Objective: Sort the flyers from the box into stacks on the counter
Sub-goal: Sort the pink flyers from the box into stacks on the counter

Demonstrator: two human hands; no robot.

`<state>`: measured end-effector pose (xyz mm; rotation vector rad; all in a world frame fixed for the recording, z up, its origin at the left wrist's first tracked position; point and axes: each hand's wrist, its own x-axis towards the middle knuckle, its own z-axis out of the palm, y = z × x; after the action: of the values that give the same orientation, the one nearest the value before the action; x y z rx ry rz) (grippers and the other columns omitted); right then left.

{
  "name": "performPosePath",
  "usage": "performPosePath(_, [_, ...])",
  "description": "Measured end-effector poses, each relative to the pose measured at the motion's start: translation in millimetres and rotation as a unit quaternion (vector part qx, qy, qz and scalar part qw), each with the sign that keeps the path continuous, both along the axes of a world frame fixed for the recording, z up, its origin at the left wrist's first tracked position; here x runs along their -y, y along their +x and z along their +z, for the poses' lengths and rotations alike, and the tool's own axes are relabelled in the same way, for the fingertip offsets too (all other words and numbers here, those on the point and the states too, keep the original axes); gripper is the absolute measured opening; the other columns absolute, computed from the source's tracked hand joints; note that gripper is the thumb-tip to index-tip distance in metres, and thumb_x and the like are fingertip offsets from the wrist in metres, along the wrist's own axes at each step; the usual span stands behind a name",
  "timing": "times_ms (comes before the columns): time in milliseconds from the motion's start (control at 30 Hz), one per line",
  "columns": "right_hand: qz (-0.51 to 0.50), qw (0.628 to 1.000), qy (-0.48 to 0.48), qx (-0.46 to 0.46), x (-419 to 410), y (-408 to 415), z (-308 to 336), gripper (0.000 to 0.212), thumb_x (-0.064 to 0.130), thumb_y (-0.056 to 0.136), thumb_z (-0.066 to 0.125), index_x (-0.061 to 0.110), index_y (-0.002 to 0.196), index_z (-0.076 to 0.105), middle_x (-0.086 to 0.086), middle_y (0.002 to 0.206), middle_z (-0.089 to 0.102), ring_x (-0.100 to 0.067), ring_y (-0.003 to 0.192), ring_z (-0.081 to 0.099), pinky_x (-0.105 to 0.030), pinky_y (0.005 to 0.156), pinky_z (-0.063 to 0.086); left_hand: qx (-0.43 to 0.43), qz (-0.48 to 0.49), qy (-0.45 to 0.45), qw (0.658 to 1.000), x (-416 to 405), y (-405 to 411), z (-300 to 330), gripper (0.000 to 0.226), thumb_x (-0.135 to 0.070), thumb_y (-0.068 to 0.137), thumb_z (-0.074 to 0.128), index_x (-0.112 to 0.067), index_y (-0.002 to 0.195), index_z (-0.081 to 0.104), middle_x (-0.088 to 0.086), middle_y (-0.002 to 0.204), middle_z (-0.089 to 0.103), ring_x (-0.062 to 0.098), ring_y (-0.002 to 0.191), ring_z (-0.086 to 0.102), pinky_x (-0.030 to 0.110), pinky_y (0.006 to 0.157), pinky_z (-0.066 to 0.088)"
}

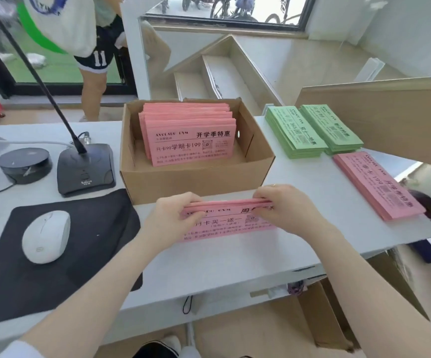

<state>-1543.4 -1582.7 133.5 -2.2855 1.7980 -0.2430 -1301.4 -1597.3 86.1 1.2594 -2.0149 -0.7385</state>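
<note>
Your left hand [171, 219] and right hand [285, 209] both pinch a pink flyer bundle [226, 224] before the cardboard box [196, 177].

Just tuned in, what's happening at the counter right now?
A person is sorting flyers. Both hands, left hand and right hand, hold a bundle of pink flyers against the counter, just in front of the cardboard box. The box still holds more pink flyers. To the right lie two green stacks and one pink stack.
</note>
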Motion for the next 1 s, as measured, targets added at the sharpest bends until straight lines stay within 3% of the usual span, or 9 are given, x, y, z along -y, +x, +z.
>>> performPosePath(67, [-0.084, 0.978, 0.015, 0.189, -4.3, -17.4, -4.3, 0.01, 0.009, 0.079, 0.065, 0.019, 0.079, 0.064, 0.006, 0.074, 0.062, -0.011, 0.072, 0.057, -0.019, 0.061, 0.041, -0.131, 0.04, 0.13, 0.982, -0.4, 4.8, -1.7, 0.01, -0.01, 0.084, 0.065, -0.018, 0.089, 0.064, -0.006, 0.086, 0.07, 0.012, 0.082, 0.064, 0.024, 0.072, 0.053])
performPosePath(133, [-0.164, 0.897, 0.033, 0.408, -12.0, -26.7, -16.5, 0.018, -0.002, 0.079, 0.064, 0.016, 0.078, 0.064, 0.003, 0.074, 0.064, -0.007, 0.07, 0.058, -0.016, 0.065, 0.043, -0.253, 0.038, 0.236, 0.937, -2.7, 7.3, -7.3, 0.015, -0.003, 0.087, 0.058, -0.014, 0.096, 0.061, -0.004, 0.093, 0.071, 0.015, 0.09, 0.066, 0.023, 0.073, 0.054])
performPosePath(233, [-0.204, 0.782, 0.068, 0.584, -21.5, -22.0, -42.7, 0.022, -0.006, 0.085, 0.055, 0.013, 0.093, 0.061, -0.005, 0.088, 0.067, -0.015, 0.081, 0.062, -0.026, 0.073, 0.048, -0.263, 0.011, 0.275, 0.925, -6.8, 1.4, -18.3, 0.027, -0.002, 0.091, 0.052, -0.021, 0.11, 0.057, -0.006, 0.105, 0.069, 0.013, 0.101, 0.064, 0.028, 0.078, 0.054])
performPosePath(433, [-0.19, 0.768, 0.013, 0.612, -27.6, -7.6, -41.8, 0.02, -0.009, 0.089, 0.046, 0.007, 0.092, 0.057, 0.001, 0.084, 0.072, -0.013, 0.081, 0.067, -0.021, 0.067, 0.052, -0.301, 0.001, 0.229, 0.926, -1.4, -8.2, -20.4, 0.029, -0.001, 0.093, 0.047, -0.024, 0.109, 0.052, -0.005, 0.107, 0.066, 0.003, 0.096, 0.063, 0.018, 0.075, 0.052])
performPosePath(633, [-0.276, 0.786, -0.021, 0.553, -32.3, -1.3, -53.0, 0.019, -0.001, 0.091, 0.05, 0.004, 0.107, 0.058, -0.006, 0.096, 0.068, -0.006, 0.077, 0.066, -0.02, 0.066, 0.055, -0.243, -0.03, 0.193, 0.95, 12.7, -16.9, -27.6, 0.035, -0.006, 0.095, 0.045, -0.032, 0.119, 0.048, -0.009, 0.113, 0.064, 0.007, 0.108, 0.058, 0.033, 0.091, 0.048])
performPosePath(733, [-0.329, 0.783, -0.057, 0.525, -38.0, -13.8, -47.2, 0.017, 0.0, 0.087, 0.057, 0.014, 0.094, 0.062, -0.002, 0.089, 0.067, -0.006, 0.074, 0.064, -0.021, 0.067, 0.052, -0.195, -0.062, 0.153, 0.967, 17.5, -26.9, -18.5, 0.037, -0.007, 0.095, 0.047, -0.042, 0.107, 0.048, -0.017, 0.102, 0.065, -0.003, 0.095, 0.059, 0.017, 0.081, 0.046])
performPosePath(800, [-0.361, 0.788, -0.082, 0.492, -44.6, -28.1, -42.2, 0.015, 0.004, 0.085, 0.061, 0.019, 0.089, 0.061, -0.001, 0.088, 0.066, -0.012, 0.078, 0.061, -0.022, 0.069, 0.048, -0.135, -0.108, 0.115, 0.978, 19.2, -37.9, -8.2, 0.037, -0.008, 0.094, 0.047, -0.044, 0.102, 0.047, -0.014, 0.092, 0.067, 0.004, 0.083, 0.061, 0.017, 0.072, 0.047])
performPosePath(900, [-0.367, 0.815, -0.077, 0.442, -53.6, -54.1, -32.3, 0.012, 0.008, 0.084, 0.064, 0.019, 0.083, 0.063, 0.001, 0.082, 0.067, -0.014, 0.076, 0.062, -0.023, 0.07, 0.047, -0.071, -0.162, 0.062, 0.982, 26.1, -64.2, 0.3, 0.031, -0.008, 0.093, 0.047, -0.036, 0.105, 0.05, -0.003, 0.086, 0.068, 0.018, 0.075, 0.06, 0.025, 0.07, 0.047])
performPosePath(1000, [-0.337, 0.862, -0.003, 0.38, -57.9, -80.7, -26.5, 0.005, 0.018, 0.085, 0.064, 0.018, 0.09, 0.066, 0.005, 0.085, 0.07, -0.01, 0.079, 0.065, -0.022, 0.073, 0.048, -0.064, -0.166, 0.053, 0.983, 34.7, -98.5, 5.1, 0.026, -0.007, 0.092, 0.048, -0.022, 0.113, 0.053, -0.002, 0.086, 0.068, 0.018, 0.075, 0.06, 0.025, 0.069, 0.047])
